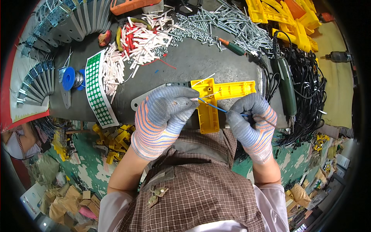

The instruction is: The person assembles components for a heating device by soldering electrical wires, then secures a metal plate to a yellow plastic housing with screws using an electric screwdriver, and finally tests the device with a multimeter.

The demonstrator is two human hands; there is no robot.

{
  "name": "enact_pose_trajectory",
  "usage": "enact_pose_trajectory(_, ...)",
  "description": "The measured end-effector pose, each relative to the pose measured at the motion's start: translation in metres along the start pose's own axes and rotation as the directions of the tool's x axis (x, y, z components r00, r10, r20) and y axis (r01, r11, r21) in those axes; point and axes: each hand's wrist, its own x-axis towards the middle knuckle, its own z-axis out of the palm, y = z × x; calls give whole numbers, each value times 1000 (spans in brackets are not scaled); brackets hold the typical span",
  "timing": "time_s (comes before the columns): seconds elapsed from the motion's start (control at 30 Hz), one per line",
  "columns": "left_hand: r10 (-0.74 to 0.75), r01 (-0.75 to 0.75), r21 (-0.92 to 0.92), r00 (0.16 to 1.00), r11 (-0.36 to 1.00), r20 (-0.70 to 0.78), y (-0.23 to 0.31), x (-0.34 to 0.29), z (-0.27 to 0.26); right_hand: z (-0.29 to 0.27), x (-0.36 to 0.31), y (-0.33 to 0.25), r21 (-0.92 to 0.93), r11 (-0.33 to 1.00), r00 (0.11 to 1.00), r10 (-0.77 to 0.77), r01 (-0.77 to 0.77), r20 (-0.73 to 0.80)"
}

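A thin blue wire (212, 105) runs between my gloved hands, just above a T-shaped yellow plastic housing (208, 121). My left hand (166, 110) has thumb and fingertips pinched on the wire's left end, where a small pale piece shows at the tips. My right hand (253, 121) is closed around the other end of the wire, with a thin dark strand sticking out past its fingers. Inside the housing lies a pale wire end. From the housing's left side extends a flat grey metal bar (138, 101), partly hidden behind my left hand.
White and red sleeves (143, 48) and screws (239, 29) are heaped at the back. On the left are a green sticker sheet (101, 89), solder spool (68, 78) and metal brackets (36, 83). A green electric screwdriver (286, 85), black cables (307, 89) and yellow housings (293, 29) lie right.
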Motion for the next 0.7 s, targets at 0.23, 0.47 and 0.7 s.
enact_pose_trajectory(0.23,136,-138,100,990,985,26,-6,2,-3,-6,1,-3,-130,971,976,-191,203,100)
enact_pose_trajectory(0.47,40,-62,179,992,982,123,1,3,-11,-17,21,2,-71,996,965,-37,57,260)
enact_pose_trajectory(0.7,67,-105,246,985,963,158,0,2,-9,-14,24,10,-194,968,958,-103,158,266)
